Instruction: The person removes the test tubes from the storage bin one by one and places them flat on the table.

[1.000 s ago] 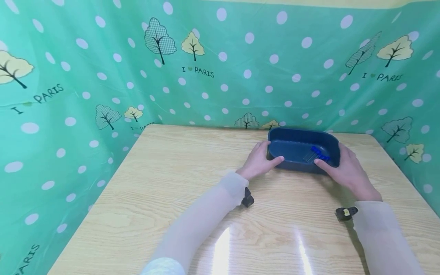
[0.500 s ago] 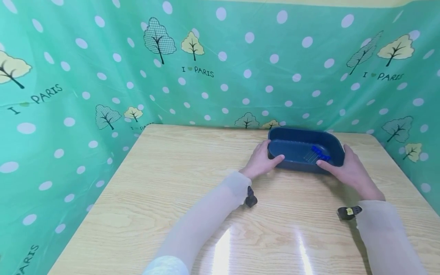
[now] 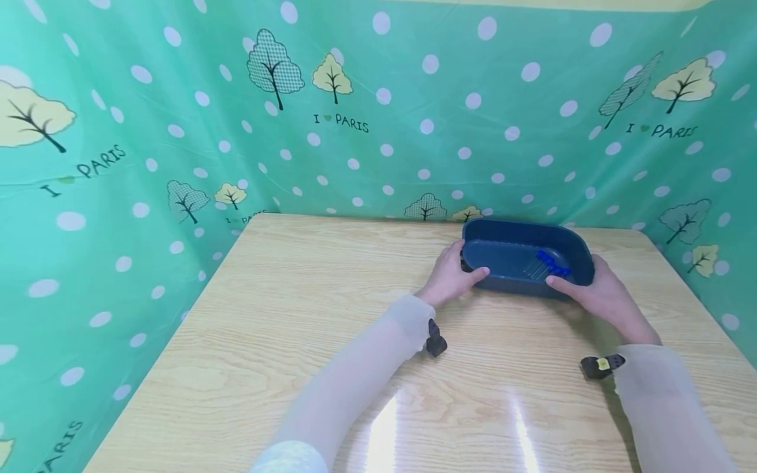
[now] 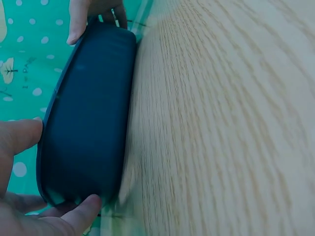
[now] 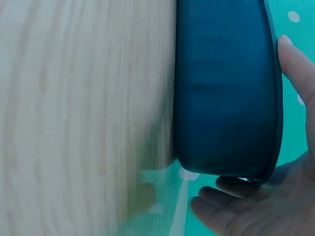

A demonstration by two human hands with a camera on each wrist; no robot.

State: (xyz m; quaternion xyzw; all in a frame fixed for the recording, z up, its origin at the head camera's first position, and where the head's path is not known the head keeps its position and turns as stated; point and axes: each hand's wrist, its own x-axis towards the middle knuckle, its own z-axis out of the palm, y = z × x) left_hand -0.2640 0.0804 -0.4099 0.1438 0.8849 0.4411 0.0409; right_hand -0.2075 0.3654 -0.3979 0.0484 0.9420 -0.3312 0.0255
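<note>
A dark blue plastic bin (image 3: 514, 285) stands near the back of the table, right of the middle. My left hand (image 3: 448, 277) holds its left end, thumb on the front rim and fingers round the side. At the opposite end, my right hand (image 3: 608, 297) grips the bin, its thumb over the front rim. In the right wrist view, the fingers (image 5: 216, 209) lie against the end wall. Several small clear sticks or tubes with bright blue ends (image 3: 551, 264) lie inside at the right; their exact kind is too small to tell.
The light wood-grain table (image 3: 284, 315) extends left of and in front of the bin. Behind it hangs a green dotted cloth (image 3: 355, 164) with printed trees, which also closes off both sides. Light reflections streak the table's front.
My right hand and the bin's right end have shifted slightly to the right. The left forearm has also drifted a little rightward. Both hands stay on the bin.
</note>
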